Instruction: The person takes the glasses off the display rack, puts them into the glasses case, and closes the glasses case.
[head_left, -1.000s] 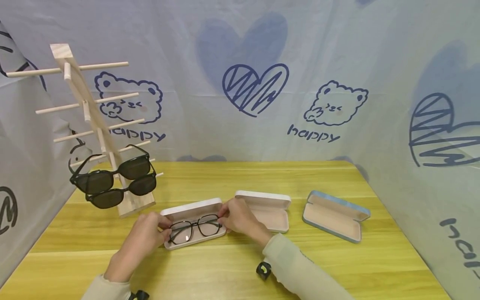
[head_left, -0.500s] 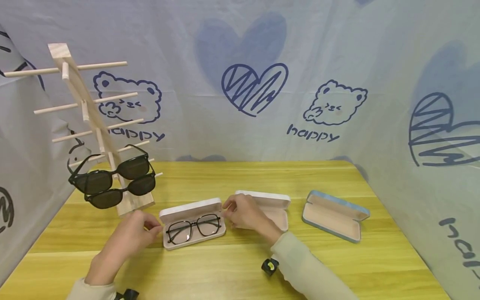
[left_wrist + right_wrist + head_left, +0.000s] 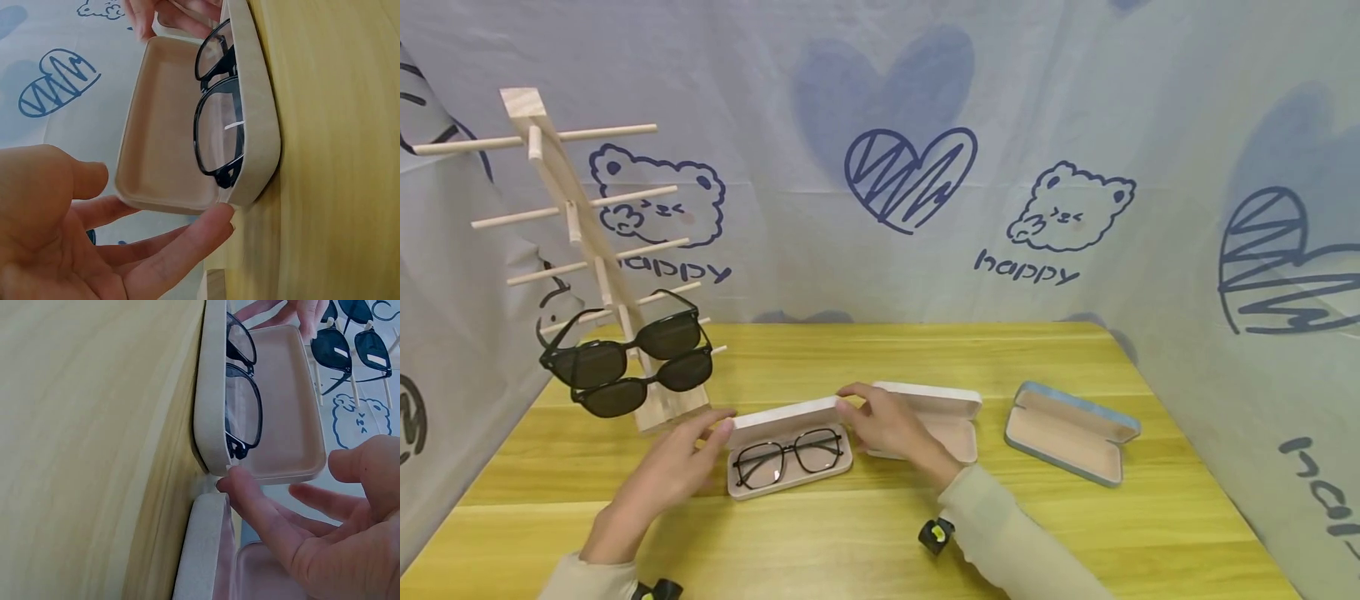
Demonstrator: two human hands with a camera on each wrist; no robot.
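Observation:
Black-framed eyeglasses (image 3: 787, 448) with clear lenses lie folded in a white glasses case (image 3: 797, 484), whose lid (image 3: 786, 412) stands raised. At the lid's left end is my left hand (image 3: 672, 468), thumb by the rim and fingers extended behind and beside the case. My right hand (image 3: 886, 427) is at the opposite end, its thumb likewise by the lid's rim (image 3: 322, 440) and its fingers stretched past the case corner. Neither hand touches the eyeglasses. Part of a second white case (image 3: 951, 437) is hidden behind my right hand.
A wooden eyewear stand (image 3: 583, 225) at the left bears two pairs of black sunglasses (image 3: 602, 364), one above the other. To the right, a blue glasses case (image 3: 1067, 446) lies open. A patterned cloth (image 3: 917, 275) hangs behind the wooden table (image 3: 850, 550).
Both hands have let go of the eyeglasses, which now rest in the case. The hands drew apart, then moved up to the two ends of the raised lid.

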